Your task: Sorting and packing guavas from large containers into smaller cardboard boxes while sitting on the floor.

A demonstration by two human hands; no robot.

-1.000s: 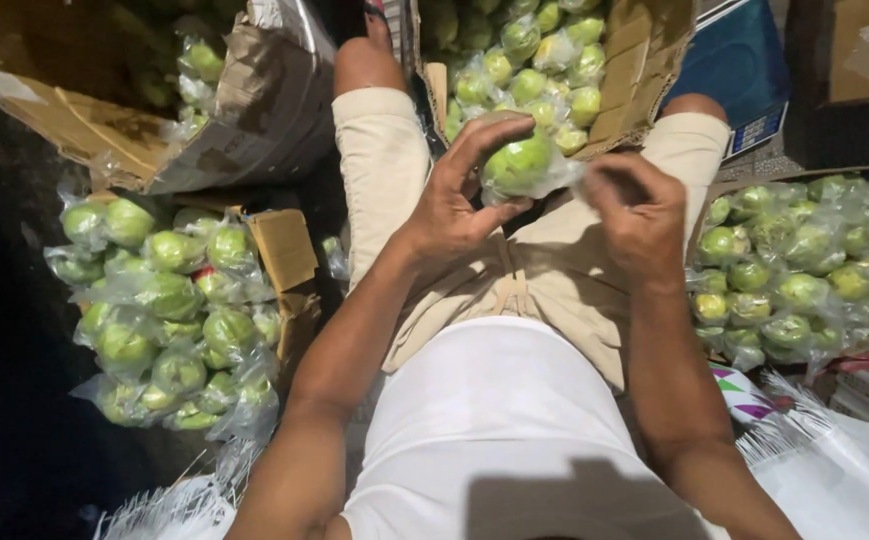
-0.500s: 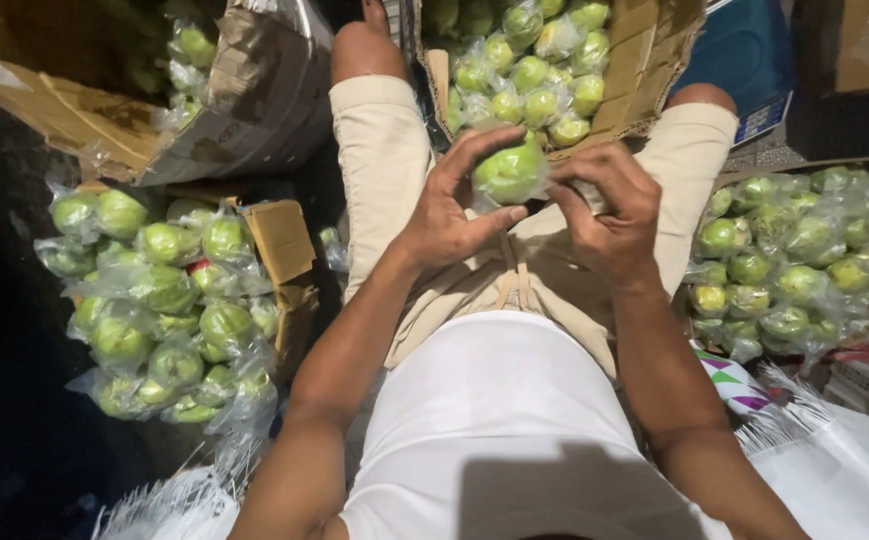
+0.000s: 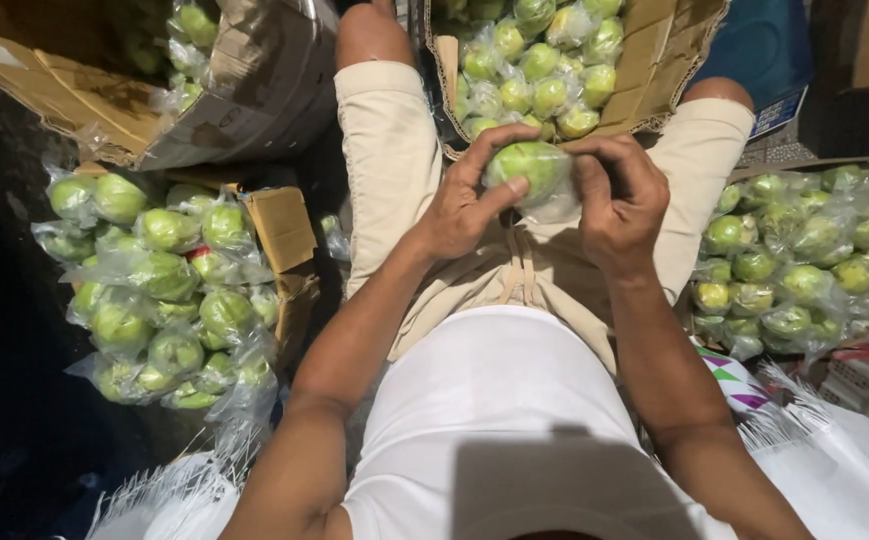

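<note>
A green guava in a thin clear plastic bag (image 3: 530,167) is held over my lap by both hands. My left hand (image 3: 466,205) cups it from the left, thumb laid across its lower front. My right hand (image 3: 618,203) pinches the bag's loose plastic on the right side of the fruit. I sit with knees apart in beige shorts and a white shirt.
A cardboard box (image 3: 666,72) of bagged guavas stands between my knees. Piles of bagged guavas lie at my left (image 3: 159,290) and right (image 3: 799,262). Another open carton (image 3: 114,110) sits at the upper left. White woven sacks (image 3: 834,470) lie beside my hips.
My right hand has closed in on the fruit and now grips the bag's plastic beside it. The guava has sunk slightly toward my lap.
</note>
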